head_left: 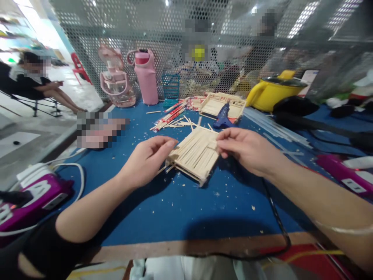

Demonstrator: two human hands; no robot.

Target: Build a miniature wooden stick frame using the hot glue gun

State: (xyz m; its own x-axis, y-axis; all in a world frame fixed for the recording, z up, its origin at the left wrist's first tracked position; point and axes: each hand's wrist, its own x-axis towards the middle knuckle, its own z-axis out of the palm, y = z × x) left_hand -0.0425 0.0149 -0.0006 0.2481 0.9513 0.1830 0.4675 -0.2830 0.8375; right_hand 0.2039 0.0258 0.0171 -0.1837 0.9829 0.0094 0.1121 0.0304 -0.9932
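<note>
2 bare hands meet around a flat stick panel [196, 151] of pale wooden strips, which lies near the centre of the blue table [180, 217]; taking that panel as the middle of a clock, with 12 pointing away from the person, the left hand [150, 155] comes in at 9 o'clock. Its fingers curl inward with the thumb close to the forefinger beside the panel's left edge, and I cannot tell whether it grips anything. At 3 o'clock the right hand [247, 149] has thumb and forefinger pinched nearly together at the right edge, though whether they grip the edge or a short pale piece there is unclear. Toward 1 o'clock stands a blue glue gun [223, 117], just in front of a shallow wooden frame [210, 107]. Loose sticks [179, 123] are scattered at 11 o'clock, near red-and-white wrapped bundles [171, 115]. Farther out, a pink bottle [148, 83] stands at 11 o'clock and a clear bottle [119, 87] at 10. A yellow pot [269, 95] sits at 2 o'clock, with translucent rods [276, 126] nearer the hand. 2 purple power strips [52, 194] flank the scene at about 9 and 3 o'clock, and a black cable [272, 204] curves down past 4.
</note>
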